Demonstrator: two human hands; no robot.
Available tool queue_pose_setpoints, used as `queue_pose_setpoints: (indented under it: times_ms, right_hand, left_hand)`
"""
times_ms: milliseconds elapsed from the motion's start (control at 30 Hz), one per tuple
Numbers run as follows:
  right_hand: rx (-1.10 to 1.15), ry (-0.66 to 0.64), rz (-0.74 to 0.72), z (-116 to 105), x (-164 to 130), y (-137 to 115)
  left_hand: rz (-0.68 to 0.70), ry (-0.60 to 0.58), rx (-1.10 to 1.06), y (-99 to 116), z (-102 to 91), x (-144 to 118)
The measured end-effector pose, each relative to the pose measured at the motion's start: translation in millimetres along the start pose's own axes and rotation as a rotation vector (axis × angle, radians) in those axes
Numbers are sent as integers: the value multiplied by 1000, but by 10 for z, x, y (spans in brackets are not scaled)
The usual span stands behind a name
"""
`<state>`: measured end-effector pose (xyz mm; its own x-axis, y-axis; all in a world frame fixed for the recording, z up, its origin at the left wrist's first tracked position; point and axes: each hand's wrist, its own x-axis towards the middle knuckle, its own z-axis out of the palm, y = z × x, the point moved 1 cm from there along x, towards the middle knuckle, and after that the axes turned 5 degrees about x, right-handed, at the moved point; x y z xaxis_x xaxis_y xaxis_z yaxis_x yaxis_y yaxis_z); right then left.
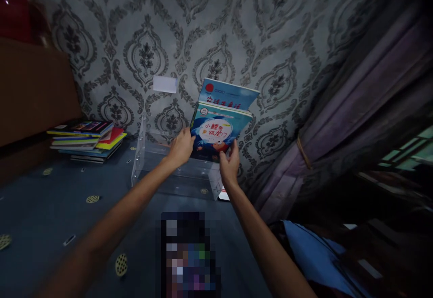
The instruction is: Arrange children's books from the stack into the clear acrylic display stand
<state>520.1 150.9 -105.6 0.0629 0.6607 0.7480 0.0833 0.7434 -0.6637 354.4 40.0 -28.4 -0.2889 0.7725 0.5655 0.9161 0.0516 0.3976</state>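
A small stack of blue children's books (216, 129) is held up between both hands, covers toward me. The front cover has a white circle with red lettering; behind it, the top of another blue book (225, 94) sticks up. My left hand (182, 147) grips the stack at its left edge. On the lower right, my right hand (230, 160) holds it with thumb in front. Beneath the books stands a clear plastic rack (138, 167) against the wall. Part of the rack is hidden by my hands and the books.
To the left lies a pile of books (88, 140) beside a brown box (34, 90). A pixelated dark object (187, 257) is near me on the dark patterned cloth (101, 221). A tied purple curtain (304, 149) hangs at right, above a blue item (311, 253).
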Motion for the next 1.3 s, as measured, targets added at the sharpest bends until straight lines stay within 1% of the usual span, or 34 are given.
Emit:
queue_pose_setpoints:
  times_ms: [67, 233, 400, 567, 700, 1033, 1100, 1200, 1300]
  right_hand:
    - [-17, 17, 4, 7, -45, 42]
    - [-27, 42, 36, 15, -93, 101]
    - [-21, 45, 60, 13, -84, 86]
    - [-40, 35, 76, 3, -79, 69]
    - [-46, 35, 69, -11, -75, 74]
    - [21, 37, 50, -33, -80, 128]
    - [18, 16, 40, -53, -85, 128]
    - [24, -9, 33, -89, -118, 134]
    - [27, -1, 59, -134, -196, 165]
  left_hand:
    - [10, 7, 29, -17, 26, -44]
    - [9, 15, 186, -43, 105, -108]
    - [-11, 19, 189, -45, 166, -92]
    - [-15, 30, 191, -43, 186, -85]
    - [-10, 36, 190, -42, 196, -83]
    - [23, 76, 196, -82, 238, -90]
    - [32, 94, 194, -89, 264, -116]
    - [67, 152, 174, -116, 310, -189]
    - [116, 222, 120, -209, 328, -280]
